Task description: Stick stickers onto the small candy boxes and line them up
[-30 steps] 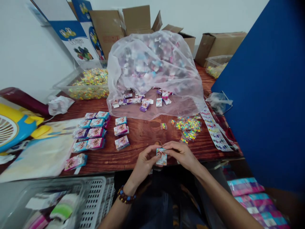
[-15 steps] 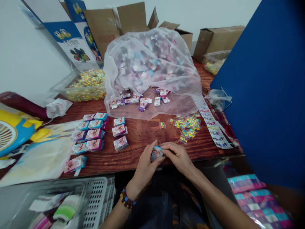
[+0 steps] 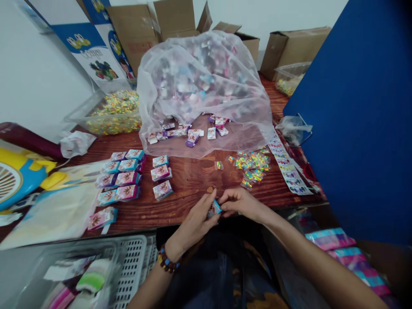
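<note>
Head view: small teal-pink printed carton [image 3: 214, 209], pinched, tilted.

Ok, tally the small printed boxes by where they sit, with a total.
Two-column block on the wooden table: 8
Short column: 3
Lone box: 1
Held box between left hand and right hand: 1
Total: 13

Two hands [image 3: 195, 225], one small box [image 3: 214, 209] between them, two plastic tubs [image 3: 112, 116].
</note>
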Tool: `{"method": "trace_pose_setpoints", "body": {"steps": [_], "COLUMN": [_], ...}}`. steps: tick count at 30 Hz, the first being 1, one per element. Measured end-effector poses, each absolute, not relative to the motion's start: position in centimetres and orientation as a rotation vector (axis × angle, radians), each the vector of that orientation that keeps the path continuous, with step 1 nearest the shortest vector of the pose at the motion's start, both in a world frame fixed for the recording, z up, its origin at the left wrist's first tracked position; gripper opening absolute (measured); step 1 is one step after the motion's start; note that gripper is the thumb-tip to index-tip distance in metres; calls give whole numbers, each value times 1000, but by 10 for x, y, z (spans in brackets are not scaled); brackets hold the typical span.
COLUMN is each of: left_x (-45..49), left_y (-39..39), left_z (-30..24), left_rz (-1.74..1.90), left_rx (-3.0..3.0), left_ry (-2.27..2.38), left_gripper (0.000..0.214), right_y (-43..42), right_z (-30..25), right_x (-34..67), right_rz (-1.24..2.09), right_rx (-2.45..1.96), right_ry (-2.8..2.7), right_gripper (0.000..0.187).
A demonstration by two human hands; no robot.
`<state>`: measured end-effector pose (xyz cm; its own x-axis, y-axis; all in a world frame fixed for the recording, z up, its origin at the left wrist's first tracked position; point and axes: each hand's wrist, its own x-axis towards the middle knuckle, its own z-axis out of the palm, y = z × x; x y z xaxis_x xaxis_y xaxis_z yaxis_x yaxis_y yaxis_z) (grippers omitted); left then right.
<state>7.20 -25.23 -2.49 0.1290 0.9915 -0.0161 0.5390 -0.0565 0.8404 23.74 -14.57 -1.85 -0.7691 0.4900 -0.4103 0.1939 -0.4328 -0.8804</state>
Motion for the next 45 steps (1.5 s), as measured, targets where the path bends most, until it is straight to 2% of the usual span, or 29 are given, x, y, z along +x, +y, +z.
{"method": "trace_pose_setpoints", "body": {"steps": [9, 15, 21, 28, 33, 41, 45], "left_x": [72, 68, 65, 65, 65, 68, 74], "left_y": [-251, -250, -251, -251, -249, -245, -245], "left_z": [-8, -13, -14, -5, -9, -14, -16], "left_rz": [693, 646, 630, 506, 652, 993, 1064], "left_rx": [1840, 1873, 1845, 1894, 1819, 1697, 1683], "left_ry": [1424, 1454, 1454, 1438, 1489, 1650, 1722], "left_gripper": [62, 62, 60, 54, 58, 37, 32], "right_y": [-145, -142, -142, -138, -136, -158, -166], "right_z": [-26, -23, -23, -30, -30, -27, -25], "right_x": [237, 231, 231, 225, 226, 234, 229], "right_rz": [2316, 2420, 2468, 2516, 2500, 2120, 1903], "right_rx": [-839, -965, -907, -902, -780, -750, -747], "right_ry": [-1592, -1477, -1449, -1594, -1530, -1531, -1571], "right_gripper": [17, 24, 24, 12, 15, 23, 15]}}
